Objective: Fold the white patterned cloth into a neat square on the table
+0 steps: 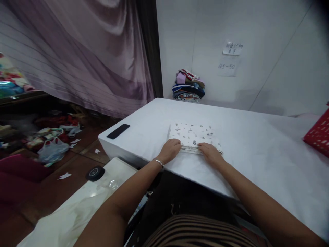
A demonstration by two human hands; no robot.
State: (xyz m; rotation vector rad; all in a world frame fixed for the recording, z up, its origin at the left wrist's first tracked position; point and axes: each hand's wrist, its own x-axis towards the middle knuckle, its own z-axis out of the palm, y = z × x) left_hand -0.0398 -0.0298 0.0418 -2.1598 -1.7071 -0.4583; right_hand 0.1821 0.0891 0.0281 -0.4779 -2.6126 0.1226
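A folded white cloth (pixel 194 132) with small dark prints lies flat on the white-covered table, its layered folds showing along the near edge. My left hand (pixel 171 150) is at the cloth's near left corner, fingers curled over that edge. Toward the right part of the same edge, my right hand (pixel 210 154) has its fingers closed on the cloth. Both thumbs are partly hidden.
A black phone-like slab (pixel 118 131) lies at the table's left end. Folded clothes (pixel 189 85) are stacked by the wall. A red basket (pixel 318 133) stands at the right. Below left, a black round object (pixel 95 173) sits on a pale surface (pixel 117 168).
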